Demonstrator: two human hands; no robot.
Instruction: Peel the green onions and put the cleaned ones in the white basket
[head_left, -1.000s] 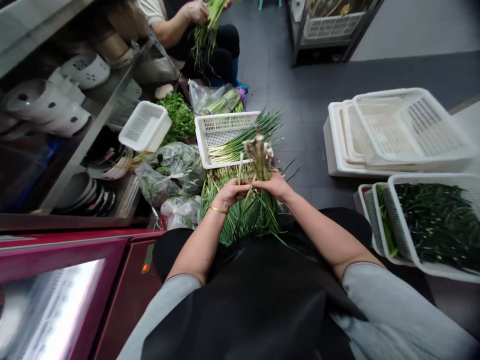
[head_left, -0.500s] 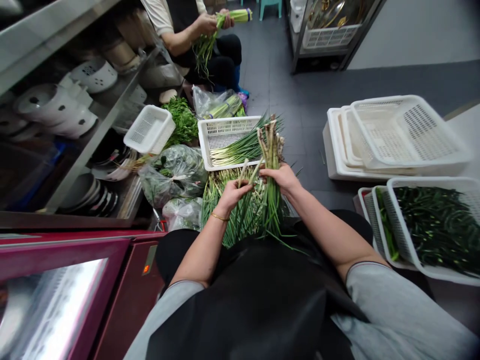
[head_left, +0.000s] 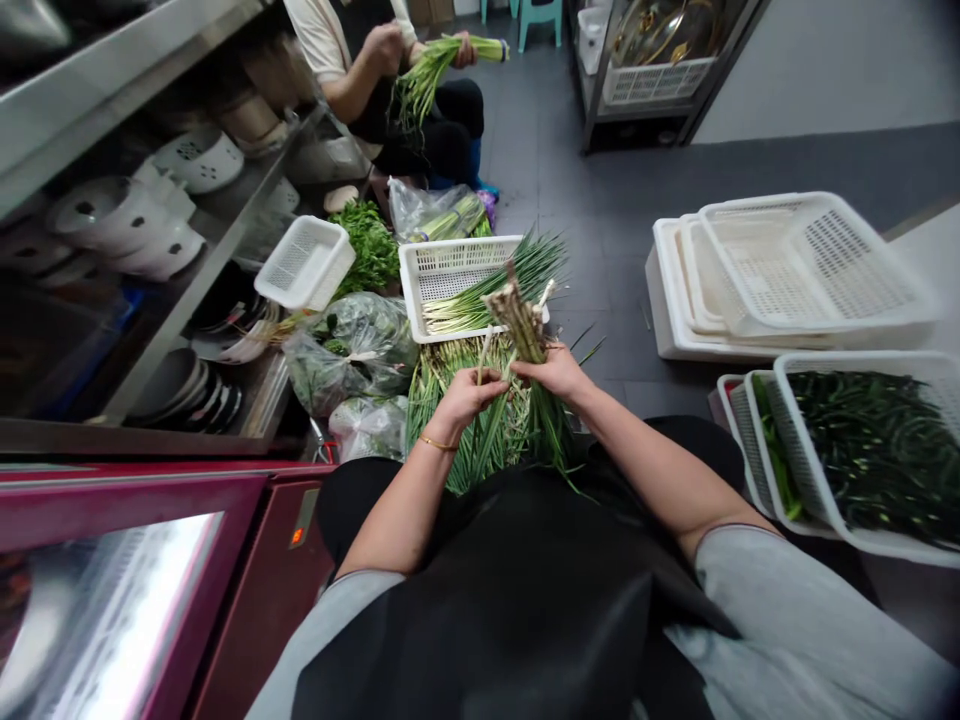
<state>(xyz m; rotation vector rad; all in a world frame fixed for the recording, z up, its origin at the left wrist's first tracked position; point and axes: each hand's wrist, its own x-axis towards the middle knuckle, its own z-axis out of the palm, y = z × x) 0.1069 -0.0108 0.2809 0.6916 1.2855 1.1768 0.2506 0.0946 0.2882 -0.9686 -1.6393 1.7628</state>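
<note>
My right hand (head_left: pixel 559 374) is wrapped round a bunch of green onions (head_left: pixel 519 318), its brownish root ends tilted up and to the left, its green leaves hanging toward my lap. Close beside it, my left hand (head_left: pixel 466 400) pinches a few thin green onions (head_left: pixel 486 352) with pale stems pointing up. Below both hands lies a large pile of green onions (head_left: pixel 431 400). Just beyond is a white basket (head_left: pixel 457 255) with peeled green onions (head_left: pixel 480 300) laid in it, their leaves sticking out over its right side.
Bagged greens (head_left: pixel 352 350), leafy herbs (head_left: pixel 373 245) and a small white basket (head_left: pixel 306 262) are at the left, near shelves of dishes. Stacked white crates (head_left: pixel 795 265) and a basket of green peppers (head_left: pixel 885 450) stand right. Another person (head_left: pixel 367 80) sits ahead holding green stalks.
The bunch in my right hand has tipped to the left, its root ends now lower. The other person's near hand has lifted off the stalks.
</note>
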